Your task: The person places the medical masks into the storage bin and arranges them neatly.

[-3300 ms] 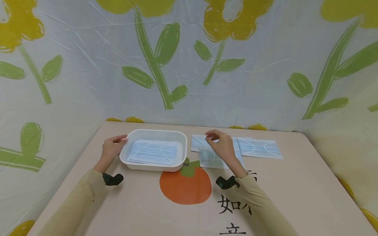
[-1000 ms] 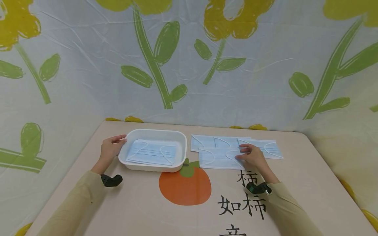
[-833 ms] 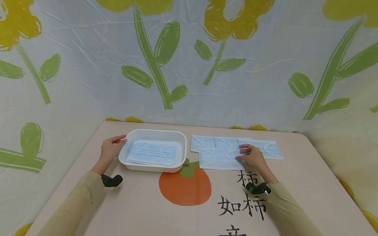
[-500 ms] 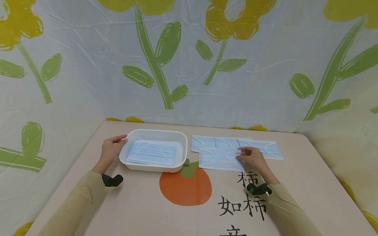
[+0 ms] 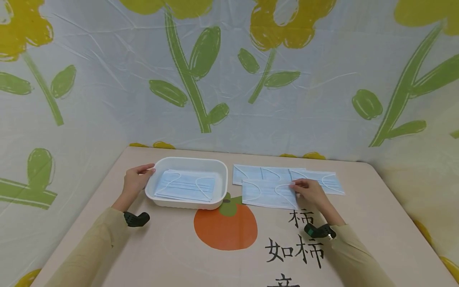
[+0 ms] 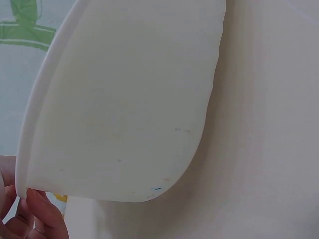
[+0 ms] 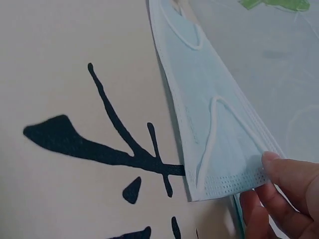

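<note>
My left hand (image 5: 133,184) pinches the left rim of a white plastic tray (image 5: 186,205); the left wrist view shows thumb and fingers on either side of that rim (image 6: 25,169). Inside the tray lies a small stack of blue face masks (image 5: 184,186). My right hand (image 5: 311,194) pinches the right end of a pale blue face mask (image 5: 263,194), the front one of those on the table. In the right wrist view this mask (image 7: 204,99) has its gripped corner raised, ear loops facing up. Behind it lie more masks (image 5: 247,172), partly overlapped, and another mask (image 5: 331,182) at their right.
The pale table (image 5: 165,247) carries a printed orange persimmon (image 5: 226,227) and black characters (image 5: 294,251). A flower-patterned cloth (image 5: 305,119) hangs behind the table and along its sides. Dark devices sit on both wrists.
My right hand has moved right from above the masks to the front mask's right end and now pinches it, lifting that edge slightly. The left hand stays on the tray rim.
</note>
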